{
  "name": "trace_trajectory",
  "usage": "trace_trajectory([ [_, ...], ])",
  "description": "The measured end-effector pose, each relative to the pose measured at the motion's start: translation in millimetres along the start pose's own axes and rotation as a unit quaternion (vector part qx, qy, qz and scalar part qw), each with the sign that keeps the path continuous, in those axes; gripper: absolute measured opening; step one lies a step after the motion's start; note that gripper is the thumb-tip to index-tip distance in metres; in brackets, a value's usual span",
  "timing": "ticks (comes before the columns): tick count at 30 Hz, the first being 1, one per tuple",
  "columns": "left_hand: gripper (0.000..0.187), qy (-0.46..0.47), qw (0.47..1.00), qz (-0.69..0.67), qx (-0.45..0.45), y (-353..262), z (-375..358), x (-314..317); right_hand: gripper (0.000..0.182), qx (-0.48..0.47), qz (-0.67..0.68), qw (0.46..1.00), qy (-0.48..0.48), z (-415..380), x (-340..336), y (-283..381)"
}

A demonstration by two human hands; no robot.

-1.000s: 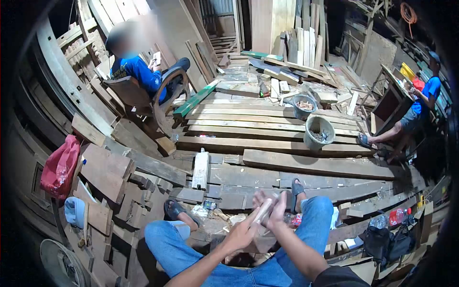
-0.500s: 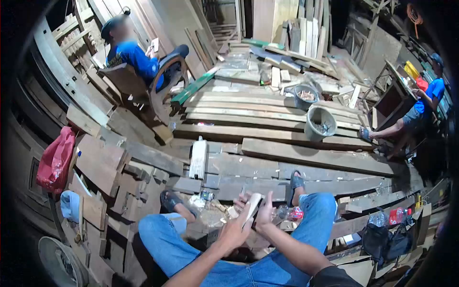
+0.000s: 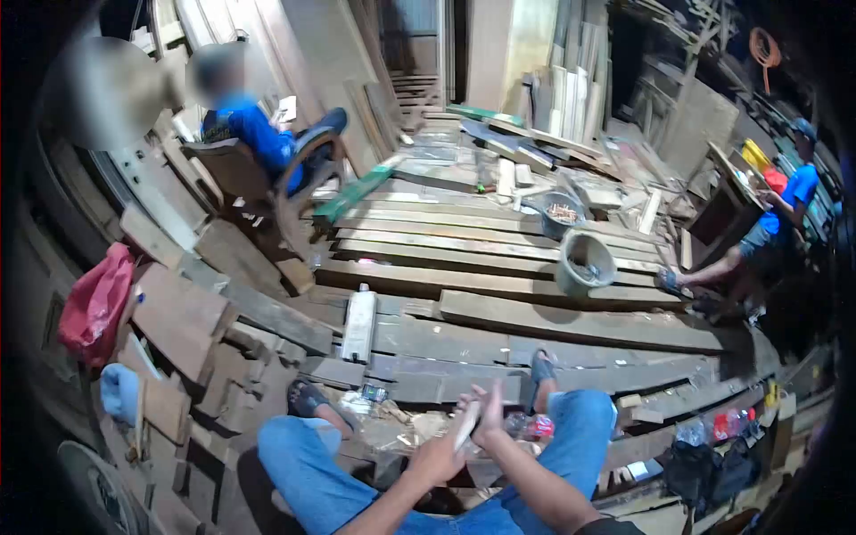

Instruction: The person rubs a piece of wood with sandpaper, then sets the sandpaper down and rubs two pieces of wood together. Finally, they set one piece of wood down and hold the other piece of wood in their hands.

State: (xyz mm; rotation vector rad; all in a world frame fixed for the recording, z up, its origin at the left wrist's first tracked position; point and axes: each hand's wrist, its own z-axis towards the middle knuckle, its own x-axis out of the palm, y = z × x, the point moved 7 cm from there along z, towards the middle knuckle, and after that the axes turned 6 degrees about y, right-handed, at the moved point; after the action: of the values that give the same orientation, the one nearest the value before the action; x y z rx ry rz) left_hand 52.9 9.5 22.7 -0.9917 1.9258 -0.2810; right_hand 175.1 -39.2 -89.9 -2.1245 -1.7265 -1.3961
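A small pale piece of wood (image 3: 465, 423) stands slanted between my hands, above the gap between my knees. My left hand (image 3: 436, 458) is wrapped round its lower part. Beside it, on the right, my right hand (image 3: 489, 421) has its palm turned towards the piece and its fingers stretched out. Whether the right palm touches the wood is hard to tell. Below the hands, wood scraps (image 3: 426, 426) lie on the floor, near a plastic bottle with a red label (image 3: 539, 426).
One person in blue (image 3: 259, 134) sits in a wooden chair at the upper left. Another person (image 3: 789, 201) sits at the right. Long planks (image 3: 571, 325) cross the floor, with two buckets (image 3: 587, 263) (image 3: 562, 214) behind. A red bag (image 3: 96, 306) hangs at the left.
The camera view has shifted slightly, so most of the floor scene appears lower and further left. The pale piece now shows a narrower side between my hands, which remain close together.
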Motion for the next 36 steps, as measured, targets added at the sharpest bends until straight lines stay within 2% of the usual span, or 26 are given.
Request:
trace_trajectory([
  [1,0.084,0.017,0.999,-0.033,-0.014,2,-2,2,0.080,0.036,-0.045,0.998,0.034,-3,-3,-6],
  [2,0.084,0.052,0.997,-0.048,-0.011,2,2,4,0.043,0.054,-0.071,0.996,-0.009,-7,-3,-8],
  [3,0.083,0.069,0.997,-0.024,0.018,-11,4,3,0.042,0.029,-0.049,0.998,-0.038,-14,-37,20],
  [4,0.082,0.057,0.998,-0.010,0.013,-7,0,-10,0.041,0.036,-0.037,0.998,-0.034,-1,-49,18],
  [5,0.084,0.030,0.999,0.022,0.008,0,-7,-17,0.041,0.089,-0.041,0.995,-0.001,16,-34,-27],
  [6,0.086,0.059,0.997,0.048,-0.028,15,-6,-12,0.040,0.136,-0.048,0.989,0.023,18,-24,-60],
  [7,0.089,0.021,0.999,0.008,-0.034,32,-7,-10,0.042,0.116,-0.035,0.993,0.005,-4,-5,-52],
  [10,0.095,-0.058,0.996,-0.039,-0.047,47,-4,-9,0.038,0.055,-0.203,0.976,0.046,-18,25,-39],
  [11,0.096,-0.086,0.994,-0.047,-0.058,51,-7,-13,0.033,0.021,-0.212,0.976,0.045,0,14,-52],
  [14,0.097,-0.119,0.991,-0.062,-0.005,31,-13,-26,0.031,0.005,-0.216,0.975,0.053,-18,22,-35],
  [15,0.093,-0.111,0.993,-0.039,0.016,28,-12,-24,0.031,0.028,-0.196,0.979,0.039,-19,21,-36],
  [16,0.091,-0.094,0.995,-0.028,0.011,28,-10,-20,0.037,0.040,-0.201,0.977,0.059,-20,22,-35],
  [19,0.087,-0.053,0.998,-0.017,0.033,17,-4,-5,0.055,0.082,-0.182,0.979,0.039,-26,18,-39],
  [21,0.086,-0.014,1.000,0.010,0.004,12,-2,6,0.069,0.103,-0.195,0.975,0.025,-27,14,-43],
  [23,0.081,0.010,1.000,0.023,-0.019,-3,-12,6,0.081,0.169,-0.076,0.981,0.050,-13,1,-52],
  [24,0.080,-0.004,1.000,-0.021,0.010,-6,-11,8,0.088,0.204,-0.017,0.977,0.060,-11,-2,-58],
  [25,0.079,-0.018,0.997,-0.066,0.040,-8,-8,10,0.094,0.094,-0.091,0.991,-0.003,-14,-2,-36],
  [27,0.073,-0.035,0.986,-0.139,0.084,-13,-6,3,0.091,0.058,-0.085,0.994,0.048,-33,15,-28],
  [28,0.072,-0.036,0.987,-0.138,0.077,-11,-5,-3,0.089,0.037,-0.078,0.994,0.072,-38,21,-26],
  [30,0.072,-0.044,0.986,-0.143,0.066,-4,2,-9,0.085,0.062,-0.085,0.982,0.156,-26,19,-41],
  [32,0.070,-0.093,0.973,-0.164,0.131,-12,-4,-7,0.087,0.001,-0.097,0.977,0.188,-13,26,-30],
  [34,0.070,-0.120,0.961,-0.173,0.179,-31,-18,-6,0.089,0.014,-0.052,0.990,0.133,-18,33,-6],
  [36,0.070,-0.061,0.975,-0.171,0.126,-25,-11,7,0.089,0.015,-0.017,0.987,0.157,-22,34,7],
])
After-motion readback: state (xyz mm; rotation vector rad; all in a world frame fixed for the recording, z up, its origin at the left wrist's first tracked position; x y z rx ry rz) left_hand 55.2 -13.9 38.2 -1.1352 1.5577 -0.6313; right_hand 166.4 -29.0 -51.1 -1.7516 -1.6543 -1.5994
